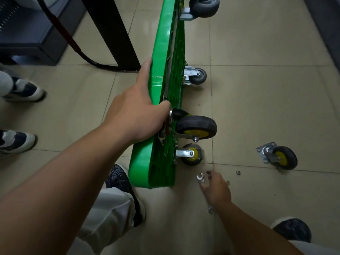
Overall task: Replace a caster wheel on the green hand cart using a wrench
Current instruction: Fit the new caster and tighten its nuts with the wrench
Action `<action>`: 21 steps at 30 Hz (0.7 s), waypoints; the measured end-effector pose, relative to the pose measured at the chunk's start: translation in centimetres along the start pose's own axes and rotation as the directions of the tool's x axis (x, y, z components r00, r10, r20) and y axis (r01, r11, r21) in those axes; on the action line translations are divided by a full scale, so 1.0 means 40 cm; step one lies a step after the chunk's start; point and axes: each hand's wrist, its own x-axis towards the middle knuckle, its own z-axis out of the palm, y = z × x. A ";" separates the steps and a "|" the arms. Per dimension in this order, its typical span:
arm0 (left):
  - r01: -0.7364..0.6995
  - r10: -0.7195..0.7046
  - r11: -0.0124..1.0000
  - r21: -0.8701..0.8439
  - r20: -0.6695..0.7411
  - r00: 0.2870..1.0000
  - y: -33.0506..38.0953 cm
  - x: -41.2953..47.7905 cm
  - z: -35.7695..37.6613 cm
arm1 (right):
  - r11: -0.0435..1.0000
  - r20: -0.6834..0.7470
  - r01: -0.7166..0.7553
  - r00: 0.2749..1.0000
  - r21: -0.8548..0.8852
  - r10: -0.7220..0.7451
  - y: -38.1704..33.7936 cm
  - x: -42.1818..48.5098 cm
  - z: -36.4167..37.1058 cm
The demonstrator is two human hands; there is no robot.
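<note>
The green hand cart (pixel 161 70) is stood on edge, its rim gripped by the left hand (pixel 136 115) beside a mounted caster (pixel 195 127). The wrench (pixel 200 176) is held in the right hand (pixel 217 188), near the floor. A loose caster (pixel 279 157) lies right. Probably bolts must be tightened next.

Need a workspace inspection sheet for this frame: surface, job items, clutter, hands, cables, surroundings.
Surface: beige tiled floor.
Job's things: cart tipped on its edge, wheels facing right; loose caster on floor; wrench under right hand.
Clutter: small nuts on floor.
Hands: left hand grips cart edge; right hand over wrench, grip unclear.
Cables: black tube with red section, upper left; cable or not, cannot tell.
Surroundings: dark cabinet; another person's shoes.
</note>
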 end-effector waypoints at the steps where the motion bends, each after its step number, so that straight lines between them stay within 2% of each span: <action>1: -0.002 0.002 1.000 -0.001 -0.002 1.000 -0.001 0.000 0.002 | 1.000 0.023 0.002 1.000 -0.028 -0.001 0.017 0.003 0.014; 4: 0.003 -0.003 1.000 0.003 -0.005 1.000 -0.002 0.006 0.004 | 0.992 0.063 -0.009 0.998 -0.129 0.017 0.063 0.016 0.042; 8: -0.001 0.001 1.000 -0.014 0.005 1.000 -0.003 0.004 0.002 | 0.982 0.145 -0.100 0.982 -0.162 0.124 0.098 0.023 0.070; 12: -0.013 0.013 1.000 -0.022 -0.007 1.000 -0.003 0.001 0.002 | 0.968 0.150 -0.117 0.977 -0.223 0.153 0.111 0.027 0.100; 17: -0.020 0.020 0.997 -0.075 0.005 1.000 -0.009 0.003 0.002 | 0.968 0.154 -0.194 0.964 -0.163 0.219 0.122 0.017 0.135; 20: -0.031 0.031 0.998 -0.048 -0.004 1.000 -0.008 0.005 0.003 | 0.976 0.267 -0.120 0.949 -0.183 0.167 0.108 0.012 0.119; 21: -0.034 0.034 0.999 -0.034 -0.006 0.999 -0.008 0.006 0.004 | 0.990 0.289 -0.068 0.952 -0.120 0.100 0.099 0.007 0.103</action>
